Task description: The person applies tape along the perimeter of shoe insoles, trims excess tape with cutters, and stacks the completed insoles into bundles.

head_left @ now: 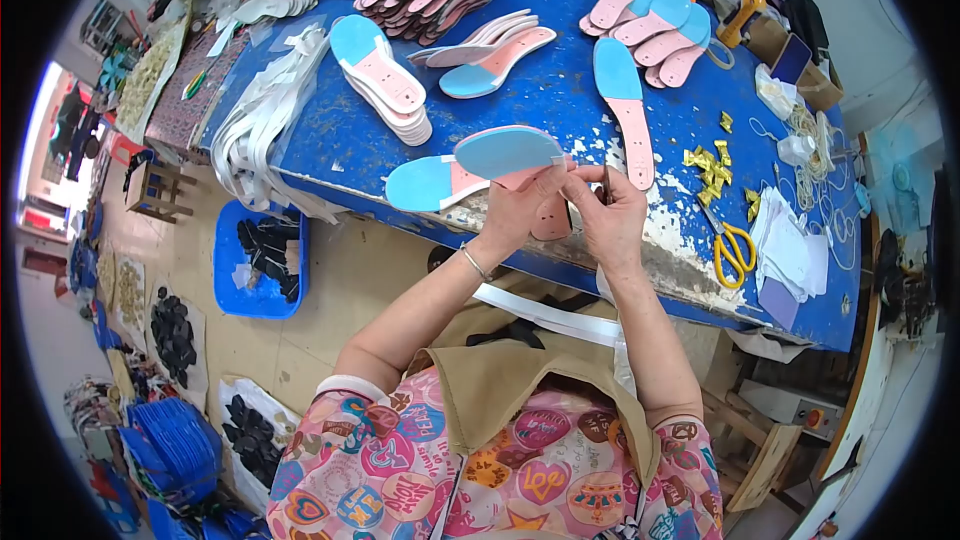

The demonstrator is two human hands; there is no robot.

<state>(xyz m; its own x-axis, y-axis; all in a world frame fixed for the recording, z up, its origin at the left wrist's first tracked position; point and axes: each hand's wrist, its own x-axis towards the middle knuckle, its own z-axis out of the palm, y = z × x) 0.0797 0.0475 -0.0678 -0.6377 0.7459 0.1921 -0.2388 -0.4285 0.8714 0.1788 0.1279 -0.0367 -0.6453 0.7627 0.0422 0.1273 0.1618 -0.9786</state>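
Blue-and-pink shoe insole (508, 145) is being held over the front edge of the chipped blue desk (565, 70). Left hand (518, 212) is clamping its pink part; right hand (615, 215) is meeting it there, fingertips pinching together, on what cannot tell. Second blue-and-pink insole (418, 186) is lying just left, partly covered. Stacked blue-and-pink insoles (378, 80) are sitting behind. Yellow-handled metal scissors (722, 230) are lying right, near loose white sheets (785, 235). Long white strips (262, 125) are hanging off the left edge.
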